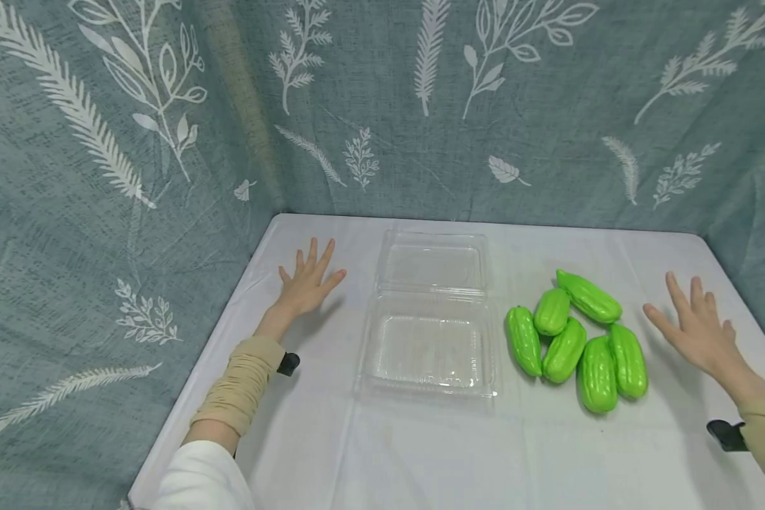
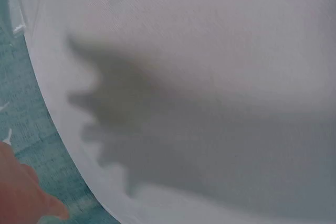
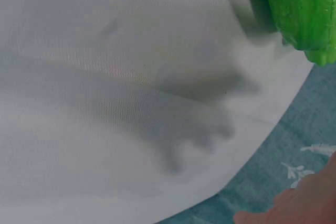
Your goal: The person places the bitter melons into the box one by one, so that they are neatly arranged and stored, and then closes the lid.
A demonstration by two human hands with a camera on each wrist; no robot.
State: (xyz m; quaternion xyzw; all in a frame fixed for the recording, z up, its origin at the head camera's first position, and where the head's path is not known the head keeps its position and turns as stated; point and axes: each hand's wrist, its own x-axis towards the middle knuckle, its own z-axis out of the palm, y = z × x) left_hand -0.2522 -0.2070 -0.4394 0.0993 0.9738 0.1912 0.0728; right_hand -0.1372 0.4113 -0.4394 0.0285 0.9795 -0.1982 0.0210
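Note:
My left hand (image 1: 307, 287) hovers above the left part of the table with its fingers spread, holding nothing. Beside it, in the middle, lies a clear plastic clamshell box (image 1: 371, 340), its lid (image 1: 433, 263) folded back toward the far edge. To the right of the box, several bright green, ridged bumpy vegetables (image 1: 552, 312) like small cucumbers or bitter melons lie in a loose group. My right hand (image 1: 701, 331), fingers also spread, is raised past them near the right edge. One green vegetable (image 3: 302, 9) shows at the right wrist view's top corner.
The white-covered table (image 1: 421, 453) has rounded far corners. Blue-grey curtains (image 1: 382, 163) with white leaf prints hang behind and at both sides. Tan wraps (image 1: 242, 382) hold dark wrist cameras (image 1: 288, 364) under the forearms. Each hand casts a shadow on the cloth.

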